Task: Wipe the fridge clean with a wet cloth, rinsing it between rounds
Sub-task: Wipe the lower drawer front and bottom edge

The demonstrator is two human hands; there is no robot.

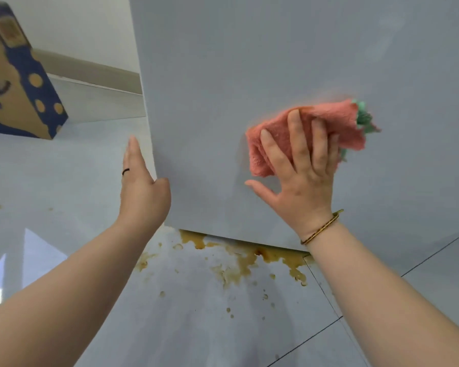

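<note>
the pink cloth [331,116], soft, limp and likely slippery when wet, lay bunched flat on the grey fridge [249,62], best pinned under a flat palm, as the right hand [302,170] did with spread fingers, while the left hand [141,186], fingers straight, braced the corner.

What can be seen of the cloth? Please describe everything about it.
The cloth is coral pink with a green part at its right end. It looks soft and fluffy, like microfibre. It is folded into a loose bunch, not spread out. It lies against the pale flat face of the fridge, towards the lower edge. The right hand presses it there with straight, spread fingers, and the thumb is off the cloth. Whether it is wet cannot be told.
</note>
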